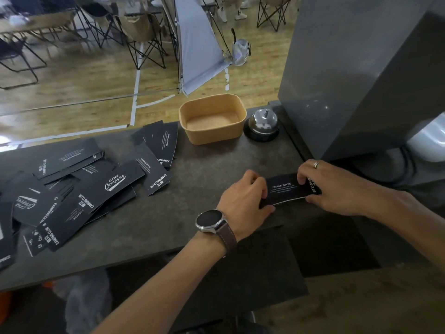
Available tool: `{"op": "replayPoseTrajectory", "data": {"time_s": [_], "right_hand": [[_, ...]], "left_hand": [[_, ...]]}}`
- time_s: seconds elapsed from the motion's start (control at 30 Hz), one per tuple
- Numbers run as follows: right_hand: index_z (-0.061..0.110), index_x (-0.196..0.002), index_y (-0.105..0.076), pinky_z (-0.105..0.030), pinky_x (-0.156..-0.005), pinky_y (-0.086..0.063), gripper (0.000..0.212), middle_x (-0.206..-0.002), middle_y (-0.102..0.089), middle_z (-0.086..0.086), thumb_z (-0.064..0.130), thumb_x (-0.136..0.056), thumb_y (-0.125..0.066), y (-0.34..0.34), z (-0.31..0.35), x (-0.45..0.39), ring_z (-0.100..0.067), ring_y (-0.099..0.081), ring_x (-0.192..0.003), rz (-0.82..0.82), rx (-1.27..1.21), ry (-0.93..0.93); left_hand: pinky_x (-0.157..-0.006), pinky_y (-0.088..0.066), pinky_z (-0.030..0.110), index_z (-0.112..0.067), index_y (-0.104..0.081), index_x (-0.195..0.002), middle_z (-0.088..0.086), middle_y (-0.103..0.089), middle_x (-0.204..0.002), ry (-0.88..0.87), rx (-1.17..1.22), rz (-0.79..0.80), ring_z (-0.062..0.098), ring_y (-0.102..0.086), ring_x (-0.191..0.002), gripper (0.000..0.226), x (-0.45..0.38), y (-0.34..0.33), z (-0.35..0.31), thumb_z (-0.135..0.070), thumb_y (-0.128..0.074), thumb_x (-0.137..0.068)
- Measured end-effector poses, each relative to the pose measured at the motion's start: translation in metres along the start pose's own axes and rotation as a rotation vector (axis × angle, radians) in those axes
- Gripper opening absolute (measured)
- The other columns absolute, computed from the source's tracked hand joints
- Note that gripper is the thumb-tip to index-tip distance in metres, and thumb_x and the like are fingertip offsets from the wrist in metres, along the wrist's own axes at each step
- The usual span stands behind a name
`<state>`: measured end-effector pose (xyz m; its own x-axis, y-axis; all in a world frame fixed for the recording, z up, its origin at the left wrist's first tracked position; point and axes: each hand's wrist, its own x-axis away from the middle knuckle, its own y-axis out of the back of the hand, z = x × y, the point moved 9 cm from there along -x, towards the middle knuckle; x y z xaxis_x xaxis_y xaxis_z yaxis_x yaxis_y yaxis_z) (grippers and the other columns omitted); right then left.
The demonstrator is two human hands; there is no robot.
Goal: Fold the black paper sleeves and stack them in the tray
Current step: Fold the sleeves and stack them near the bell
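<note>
Both hands are down on 1 black sleeve (286,190) near the front edge of the dark counter (212,165). The left hand (243,198) has its fingers curled over the sleeve's left end, thumb at the near edge; the right hand (337,186) presses and pinches the right end, fingertips on the print and thumb below. Neither hand is open; both have hold of the same piece. A pale line shows along the sleeve's near edge, so it looks part-way through being creased flat, though I cannot tell how far the fold has gone.

These sleeves look like thin card: light, fairly stiff, smooth enough to slide on the counter, and easily bent in the wrong place. My guess is the ends are the right places to hold, with a finger run along the crease.

The loose pile of sleeves (79,189) sprawls to the left, well apart from the hands, some overhanging the counter's near edge. The tan tray (238,109) stands at the back edge with nothing in it, a chrome bell (262,122) just beside it on the right. The grey machine (356,68) crowds the right hand closely; the bare stretch between hands and tray gives an easy path.
</note>
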<state>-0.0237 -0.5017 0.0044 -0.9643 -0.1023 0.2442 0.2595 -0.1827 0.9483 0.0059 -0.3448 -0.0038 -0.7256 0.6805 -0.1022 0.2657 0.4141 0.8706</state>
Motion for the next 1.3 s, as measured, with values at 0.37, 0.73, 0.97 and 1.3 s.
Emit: {"op": "replayPoseTrajectory", "data": {"time_s": [0.37,0.73,0.97,1.3], "right_hand": [[0.042,-0.109,-0.039,-0.022,-0.083,-0.046,0.037,-0.122,-0.043,0.015,0.033,-0.089,-0.069,-0.003,-0.002,0.0,-0.003,-0.046,-0.1,0.073,0.065,0.015],[0.036,-0.11,-0.053,-0.022,-0.077,-0.045,0.017,-0.109,-0.053,0.014,0.035,-0.094,-0.059,0.02,0.08,-0.02,-0.004,-0.053,-0.097,-0.132,-0.008,0.053],[0.021,-0.093,-0.064,-0.041,-0.083,-0.051,0.019,-0.095,-0.065,0.0,0.038,-0.095,-0.058,-0.01,0.19,-0.099,-0.023,-0.062,-0.092,-0.167,-0.199,0.085],[0.019,-0.092,-0.055,-0.037,-0.081,-0.049,0.028,-0.1,-0.065,-0.008,0.041,-0.083,-0.071,-0.041,0.231,-0.172,-0.03,-0.059,-0.097,-0.169,-0.463,-0.159]], "left_hand": [[-0.062,-0.043,0.032,-0.013,-0.053,-0.102,0.005,-0.049,-0.11,0.031,-0.128,0.036,0.025,-0.057,-0.082,0.031,-0.006,-0.007,-0.011,-0.039,-0.062,-0.089],[-0.076,-0.047,0.037,-0.02,-0.059,-0.098,-0.003,-0.055,-0.108,0.157,-0.108,-0.239,0.023,-0.059,-0.086,0.016,0.06,0.067,0.057,-0.034,-0.059,-0.091],[-0.087,-0.044,0.041,-0.017,-0.069,-0.1,-0.001,-0.065,-0.106,0.379,-0.275,-0.285,0.025,-0.059,-0.097,0.015,0.133,0.12,0.17,-0.022,-0.066,-0.087],[-0.089,-0.043,0.036,-0.014,-0.072,-0.102,-0.003,-0.065,-0.11,0.354,-0.214,-0.331,0.021,-0.058,-0.102,0.018,0.161,0.135,0.214,-0.019,-0.068,-0.085]]}}
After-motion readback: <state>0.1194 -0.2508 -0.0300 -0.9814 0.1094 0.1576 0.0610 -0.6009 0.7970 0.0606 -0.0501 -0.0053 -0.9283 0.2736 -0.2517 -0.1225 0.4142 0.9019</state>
